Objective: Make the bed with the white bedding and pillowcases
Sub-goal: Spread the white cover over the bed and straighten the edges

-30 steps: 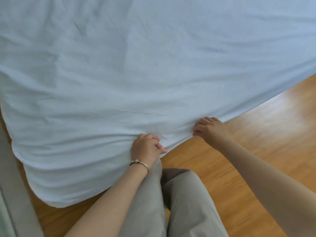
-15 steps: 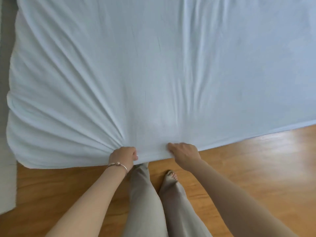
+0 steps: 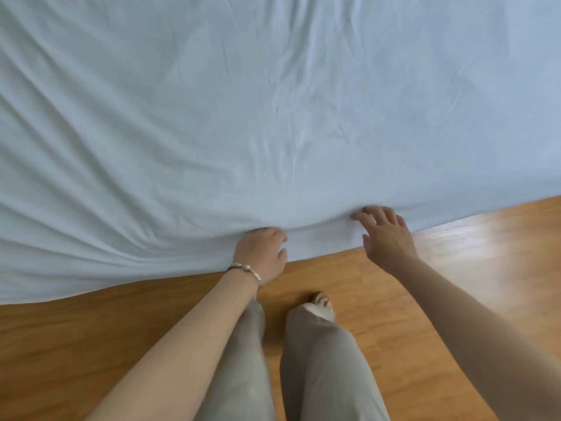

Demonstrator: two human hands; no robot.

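Wooden floor (image 3: 455,284) near; white sheet (image 3: 273,117) fills the far view, its edge overhanging. Left hand (image 3: 261,253) grips that edge; right hand (image 3: 385,235) rests just beside, fingers spread. Grey trouser legs (image 3: 318,360) stand below.

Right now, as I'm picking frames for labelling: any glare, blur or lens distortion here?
Head view: glare washes the wooden floor at right; the sheet edge bows from wide-angle distortion; the right hand looks slightly soft, the left hand sharper; lighting is soft, shadows faint.
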